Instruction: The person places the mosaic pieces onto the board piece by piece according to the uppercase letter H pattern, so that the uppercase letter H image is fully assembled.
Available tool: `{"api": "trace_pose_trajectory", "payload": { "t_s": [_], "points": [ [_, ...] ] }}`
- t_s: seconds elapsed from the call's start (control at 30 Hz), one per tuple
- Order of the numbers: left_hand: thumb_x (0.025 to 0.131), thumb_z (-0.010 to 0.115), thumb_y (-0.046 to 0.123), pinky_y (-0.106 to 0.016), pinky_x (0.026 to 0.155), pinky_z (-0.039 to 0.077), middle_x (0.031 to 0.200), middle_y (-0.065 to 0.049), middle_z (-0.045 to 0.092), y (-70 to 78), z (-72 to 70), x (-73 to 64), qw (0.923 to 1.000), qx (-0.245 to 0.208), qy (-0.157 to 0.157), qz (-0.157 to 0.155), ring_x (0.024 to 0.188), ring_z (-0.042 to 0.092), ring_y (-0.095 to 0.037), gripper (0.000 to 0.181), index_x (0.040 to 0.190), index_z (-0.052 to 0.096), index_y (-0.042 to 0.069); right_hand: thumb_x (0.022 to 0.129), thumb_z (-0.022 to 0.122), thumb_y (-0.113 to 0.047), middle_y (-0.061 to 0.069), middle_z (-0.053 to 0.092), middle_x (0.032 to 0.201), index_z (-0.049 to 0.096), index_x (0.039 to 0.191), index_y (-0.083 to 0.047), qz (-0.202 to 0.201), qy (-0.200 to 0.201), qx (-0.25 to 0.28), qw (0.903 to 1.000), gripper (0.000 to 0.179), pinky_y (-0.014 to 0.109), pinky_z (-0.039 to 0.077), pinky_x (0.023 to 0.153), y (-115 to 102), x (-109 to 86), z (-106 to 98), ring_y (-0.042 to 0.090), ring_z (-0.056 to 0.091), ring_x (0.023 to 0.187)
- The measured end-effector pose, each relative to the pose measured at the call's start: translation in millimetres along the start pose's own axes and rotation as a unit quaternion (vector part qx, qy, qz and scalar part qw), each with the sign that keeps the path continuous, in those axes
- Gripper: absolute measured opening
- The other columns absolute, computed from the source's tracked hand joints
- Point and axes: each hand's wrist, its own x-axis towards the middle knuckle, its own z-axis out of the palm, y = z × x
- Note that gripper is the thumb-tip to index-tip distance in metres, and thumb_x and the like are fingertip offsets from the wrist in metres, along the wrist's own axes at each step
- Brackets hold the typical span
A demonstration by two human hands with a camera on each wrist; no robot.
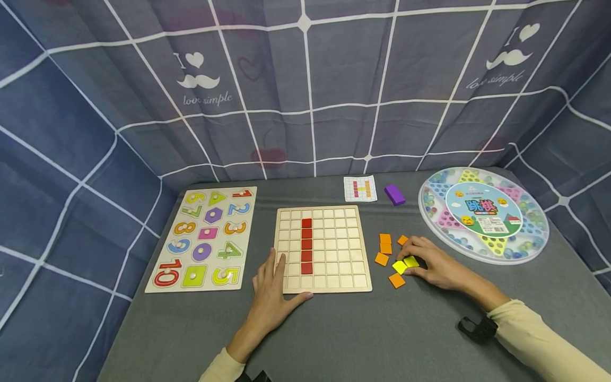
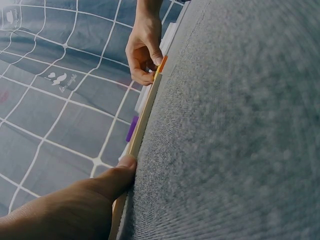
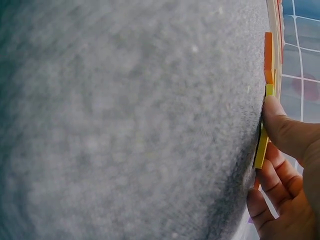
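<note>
My left hand (image 1: 272, 294) rests at the lower left corner of a wooden grid board (image 1: 336, 252), its fingers along the left side and its thumb (image 2: 125, 167) at the front edge. A column of several red square tiles (image 1: 307, 245) lies on the board. To the right of it, my right hand (image 1: 431, 263) pinches at a yellow tile (image 3: 261, 150) with thumb and curled fingers, low over the table. Another yellow tile (image 1: 399, 267) sits right by the thumb. Several orange tiles (image 1: 396, 280) lie loose around this hand.
Left of the board lies a number-and-shape puzzle (image 1: 200, 239). Behind the board are a small pattern card (image 1: 360, 189) and a purple block (image 1: 394, 194). A round marble game box (image 1: 484, 215) stands at the right. Grid-patterned cloth (image 1: 286, 132) hangs around the table.
</note>
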Motion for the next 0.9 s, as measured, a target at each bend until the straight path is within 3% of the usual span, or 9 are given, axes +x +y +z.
{"api": "trace_pose_trajectory", "payload": {
  "t_s": [0.43,0.67,0.9],
  "points": [
    [0.068,0.083,0.056,-0.049,0.091,0.023,0.159,-0.025,0.019,1.8,-1.5,0.8,1.0,0.004,0.001,-0.005,0.135,0.031,-0.042,0.109,0.148,0.036,-0.002,0.075,0.085,-0.012,-0.011,0.058,0.097,0.066,0.099,-0.023,0.016,0.043,0.009,0.9989,0.032,0.02,0.039,0.08,-10.1,13.2,5.6,0.006,0.049,0.091],
    [0.068,0.083,0.055,-0.05,0.09,0.025,0.158,-0.027,0.021,1.9,-1.6,1.0,0.9999,0.013,0.008,0.001,0.134,0.033,-0.043,0.108,0.147,0.038,-0.004,0.074,0.086,-0.015,-0.006,0.062,0.095,0.067,0.096,-0.021,0.011,0.075,0.037,0.9964,0.03,0.027,0.04,0.08,-32.1,52.3,19.7,0.011,0.052,0.09],
    [0.069,0.082,0.056,-0.049,0.09,0.025,0.159,-0.026,0.021,2.3,-1.0,0.1,0.9998,0.017,0.006,-0.002,0.133,0.033,-0.043,0.108,0.147,0.038,-0.003,0.076,0.085,-0.018,-0.001,0.062,0.1,0.068,0.097,-0.018,0.046,0.091,0.077,0.9918,0.027,0.04,0.038,0.086,-60.7,96.9,42.9,0.024,0.054,0.094]
  ]
}}
